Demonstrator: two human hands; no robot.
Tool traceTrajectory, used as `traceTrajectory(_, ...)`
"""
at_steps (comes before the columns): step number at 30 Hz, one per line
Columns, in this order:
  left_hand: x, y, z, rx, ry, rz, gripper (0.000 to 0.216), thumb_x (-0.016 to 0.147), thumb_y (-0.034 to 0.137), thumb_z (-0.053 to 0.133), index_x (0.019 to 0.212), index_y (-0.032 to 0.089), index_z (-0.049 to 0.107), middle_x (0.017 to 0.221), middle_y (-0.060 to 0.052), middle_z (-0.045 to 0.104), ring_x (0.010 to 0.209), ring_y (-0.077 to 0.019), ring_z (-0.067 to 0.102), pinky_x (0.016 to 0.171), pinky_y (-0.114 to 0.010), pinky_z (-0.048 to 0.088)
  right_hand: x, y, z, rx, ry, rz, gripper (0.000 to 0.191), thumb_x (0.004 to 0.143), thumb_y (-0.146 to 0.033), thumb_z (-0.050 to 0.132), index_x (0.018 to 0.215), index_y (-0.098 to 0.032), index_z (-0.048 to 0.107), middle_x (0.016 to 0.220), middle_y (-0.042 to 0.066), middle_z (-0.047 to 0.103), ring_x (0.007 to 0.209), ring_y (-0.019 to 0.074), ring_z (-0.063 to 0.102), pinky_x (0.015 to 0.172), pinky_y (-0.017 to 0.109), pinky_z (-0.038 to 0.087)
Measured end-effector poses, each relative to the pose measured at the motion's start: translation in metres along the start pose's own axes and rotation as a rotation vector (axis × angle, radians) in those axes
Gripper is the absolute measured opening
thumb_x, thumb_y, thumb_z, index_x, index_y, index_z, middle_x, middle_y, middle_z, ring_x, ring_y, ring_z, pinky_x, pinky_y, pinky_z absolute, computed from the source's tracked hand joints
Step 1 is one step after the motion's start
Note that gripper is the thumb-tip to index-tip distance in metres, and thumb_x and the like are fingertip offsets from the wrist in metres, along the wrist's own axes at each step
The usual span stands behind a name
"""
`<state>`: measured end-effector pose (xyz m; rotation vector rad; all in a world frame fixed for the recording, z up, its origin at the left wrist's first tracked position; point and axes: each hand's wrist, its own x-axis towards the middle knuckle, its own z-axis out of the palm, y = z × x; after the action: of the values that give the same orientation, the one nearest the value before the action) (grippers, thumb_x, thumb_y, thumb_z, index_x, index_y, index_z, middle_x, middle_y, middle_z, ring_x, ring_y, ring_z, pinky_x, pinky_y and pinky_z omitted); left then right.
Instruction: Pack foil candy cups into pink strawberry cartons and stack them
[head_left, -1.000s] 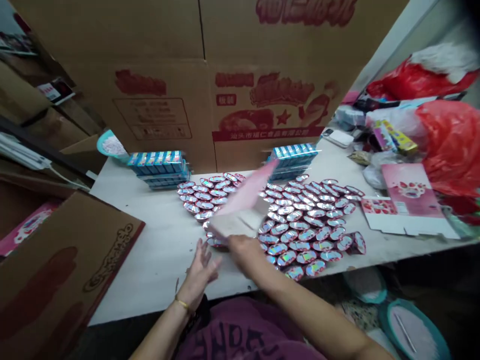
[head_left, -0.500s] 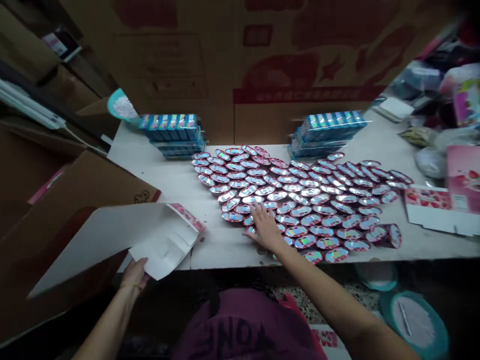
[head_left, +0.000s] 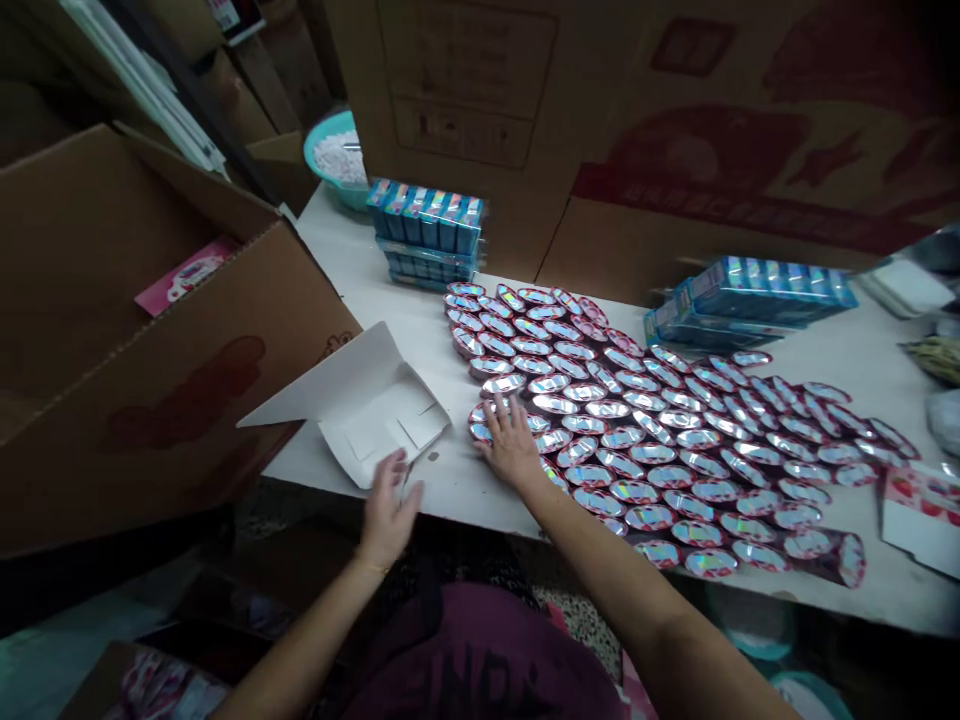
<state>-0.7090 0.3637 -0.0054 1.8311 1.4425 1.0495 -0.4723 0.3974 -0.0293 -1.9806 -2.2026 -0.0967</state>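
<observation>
A tall cardboard box backs the white table, where foil-topped cups crowd together. The right hand rests, fingers spread, on cups at the left edge. The left hand, fingers loosely parted, holds nothing beside the unfolded carton; half a second ago it gripped that carton, now on the table.

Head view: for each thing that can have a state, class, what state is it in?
White-lined carton: open, unfilled
Left hand: open, by the carton's near edge
Right hand: spread over cups
Foil-lidded cups: lids on, mostly upright
End cup: on its side
Cardboard box: open
Blue packs: stacked
Teal bowl: holding white contents
</observation>
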Motion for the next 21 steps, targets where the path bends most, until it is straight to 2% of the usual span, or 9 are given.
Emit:
traceTrajectory(3, 0.008, 0.008, 0.043, 0.037, -0.248, 0.09, 0.057, 0.079, 0.025, 0.052, 0.131, 0.02, 0.03, 0.133, -0.014, 0.039, 0.122, -0.0236, 0.041, 0.098, -0.041, 0.039, -0.006, -0.001, -0.006, 0.096, -0.065, -0.128, 0.075, 0.081, -0.052, 0.047, 0.141, -0.015, 0.021, 0.147, 0.013, 0.017, 0.135, 0.0305, 0.01, 0.105, 0.049, 0.021)
traceTrajectory(6, 0.031, 0.018, 0.067, 0.251, -0.339, 0.182, 0.084, 0.068, 0.028, 0.066, 0.136, 0.013, 0.019, 0.141, -0.02, 0.025, 0.131, -0.0299, 0.025, 0.104, -0.044, 0.03, -0.009, 0.021, -0.021, 0.1, -0.088, -0.133, 0.083, 0.079, -0.054, 0.049, 0.142, -0.011, 0.015, 0.146, 0.015, 0.021, 0.135, 0.0287, 0.011, 0.104, 0.05, 0.02)
traceTrajectory(9, 0.053, 0.034, 0.081, 0.486, -0.366, 0.215, 0.095, 0.06, 0.031, 0.075, 0.136, 0.011, 0.021, 0.137, -0.021, 0.031, 0.126, -0.0325, 0.03, 0.1, -0.044, 0.033, -0.005, 0.049, -0.035, -0.028, -0.171, -0.1, 0.07, 0.079, -0.042, 0.054, 0.138, -0.011, 0.029, 0.137, 0.015, 0.039, 0.129, 0.0314, 0.025, 0.103, 0.052, 0.017)
traceTrajectory(12, 0.068, 0.048, 0.097, 0.653, -0.401, 0.232, 0.098, 0.055, 0.036, 0.078, 0.134, 0.01, 0.026, 0.128, -0.019, 0.042, 0.118, -0.0326, 0.037, 0.093, -0.043, 0.036, 0.007, 0.057, -0.04, -0.108, -0.271, -0.203, 0.05, 0.083, -0.023, 0.048, 0.131, -0.013, 0.041, 0.116, 0.013, 0.058, 0.111, 0.0266, 0.045, 0.099, 0.044, 0.025)
traceTrajectory(14, 0.076, 0.052, 0.108, 0.71, -0.427, 0.202, 0.096, 0.055, 0.039, 0.077, 0.132, 0.008, 0.028, 0.122, -0.018, 0.045, 0.114, -0.0319, 0.039, 0.09, -0.042, 0.036, 0.013, 0.055, -0.04, -0.121, -0.282, -0.27, 0.044, 0.083, -0.017, 0.044, 0.127, -0.013, 0.046, 0.106, 0.013, 0.062, 0.099, 0.0232, 0.051, 0.092, 0.038, 0.032)
traceTrajectory(17, 0.083, 0.052, 0.117, 0.73, -0.431, 0.161, 0.079, 0.061, 0.037, 0.072, 0.125, 0.01, 0.036, 0.114, -0.015, 0.049, 0.11, -0.0297, 0.042, 0.087, -0.041, 0.036, 0.017, 0.057, -0.049, -0.097, -0.234, -0.235, 0.038, 0.083, -0.018, 0.043, 0.119, -0.013, 0.052, 0.104, 0.012, 0.062, 0.094, 0.0227, 0.052, 0.082, 0.033, 0.038)
traceTrajectory(19, 0.081, 0.053, 0.112, 0.708, -0.422, 0.141, 0.065, 0.063, 0.036, 0.069, 0.118, 0.013, 0.043, 0.11, -0.012, 0.05, 0.106, -0.0283, 0.043, 0.085, -0.042, 0.036, 0.018, 0.066, -0.065, -0.045, -0.127, -0.173, 0.038, 0.084, -0.022, 0.043, 0.119, -0.012, 0.052, 0.107, 0.013, 0.06, 0.096, 0.0237, 0.051, 0.081, 0.033, 0.04)
traceTrajectory(21, 0.072, 0.056, 0.099, 0.652, -0.395, 0.124, 0.064, 0.063, 0.04, 0.069, 0.116, 0.015, 0.044, 0.111, -0.011, 0.05, 0.103, -0.0273, 0.045, 0.086, -0.043, 0.035, 0.021, 0.072, -0.086, 0.035, 0.02, -0.169, 0.042, 0.085, -0.028, 0.043, 0.124, -0.012, 0.048, 0.109, 0.013, 0.058, 0.099, 0.0244, 0.05, 0.083, 0.035, 0.041)
